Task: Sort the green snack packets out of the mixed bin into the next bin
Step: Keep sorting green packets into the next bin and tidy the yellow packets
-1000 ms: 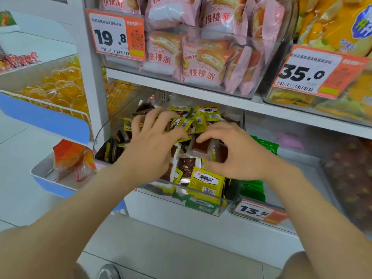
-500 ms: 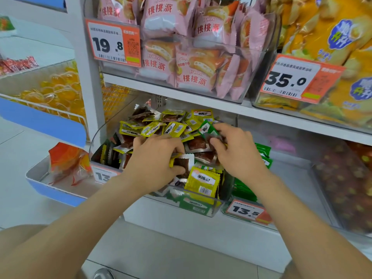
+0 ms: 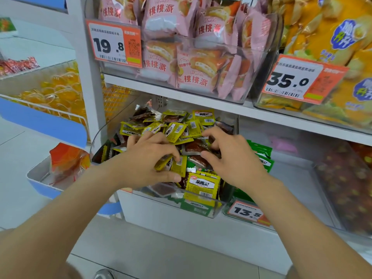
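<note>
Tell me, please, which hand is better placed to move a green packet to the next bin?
Probably the right hand: it sits nearest the next bin and a green packet, while the left hand holds yellow packets.

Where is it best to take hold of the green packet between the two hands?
Probably the green packet's exposed crimped edge, pinched from above: it lies flat, mostly buried under brown packets and yellow packets, leaving no side free.

A: Price tags?
B: "19.8" on the upper-left orange-and-white paper tag (image 3: 113, 44); "35.0" on the upper-right orange-and-white paper tag (image 3: 298, 81); "13.5" on the lowest orange-and-white paper tag (image 3: 246, 211).
A: And wrappers?
B: "桃桃派" on pink plastic packets (image 3: 195, 80); "亲嘴烧!" on a yellow foil packet (image 3: 202, 185).
</note>
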Demonstrator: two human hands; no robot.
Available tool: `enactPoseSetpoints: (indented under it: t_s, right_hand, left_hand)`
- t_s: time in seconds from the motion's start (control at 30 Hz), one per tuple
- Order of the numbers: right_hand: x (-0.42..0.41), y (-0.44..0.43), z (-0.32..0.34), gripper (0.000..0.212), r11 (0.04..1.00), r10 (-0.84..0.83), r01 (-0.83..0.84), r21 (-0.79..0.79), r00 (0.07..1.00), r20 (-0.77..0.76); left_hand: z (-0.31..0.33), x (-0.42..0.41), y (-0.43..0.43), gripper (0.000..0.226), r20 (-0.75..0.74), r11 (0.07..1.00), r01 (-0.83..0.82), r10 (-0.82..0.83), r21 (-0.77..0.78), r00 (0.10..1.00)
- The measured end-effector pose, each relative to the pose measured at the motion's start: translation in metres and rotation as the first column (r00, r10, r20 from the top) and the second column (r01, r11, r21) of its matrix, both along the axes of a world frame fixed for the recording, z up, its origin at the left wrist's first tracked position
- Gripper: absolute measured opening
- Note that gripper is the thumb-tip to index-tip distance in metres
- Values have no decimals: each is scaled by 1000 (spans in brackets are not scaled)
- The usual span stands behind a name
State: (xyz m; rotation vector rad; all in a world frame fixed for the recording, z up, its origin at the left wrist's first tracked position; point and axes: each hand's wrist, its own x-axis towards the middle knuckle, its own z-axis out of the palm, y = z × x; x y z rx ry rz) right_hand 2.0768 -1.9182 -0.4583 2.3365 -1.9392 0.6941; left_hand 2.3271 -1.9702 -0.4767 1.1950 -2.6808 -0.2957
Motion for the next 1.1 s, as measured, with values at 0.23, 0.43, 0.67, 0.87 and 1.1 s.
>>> enactPoseSetpoints:
  t_s: [0.23, 0.43, 0.67, 0.87, 1.1]
  right_hand:
    - [0, -6, -4, 30, 977, -57, 79, -196, 992, 114]
    - [14, 4, 3, 29, 965, -6, 125, -233, 891, 454]
    - [27, 21, 5, 24, 997, 81, -57, -58, 719, 690]
    - [18, 24, 6, 18, 998, 53, -59, -6, 838, 543]
    - [15, 16, 3, 15, 994, -102, 91, 55, 670, 735]
  left_hand:
    - [-8, -5, 3, 55, 25, 954, -88, 100, -288, 995]
    - [2, -25, 15, 62, -243, 973, -151, 106, -174, 964]
    - [30, -40, 32, 29, -774, 818, 170, 422, 550, 473]
    - [25, -33, 27, 34, -761, 793, 132, 502, 595, 412]
    - [21, -33, 26, 22, -719, 818, 68, 459, 571, 522]
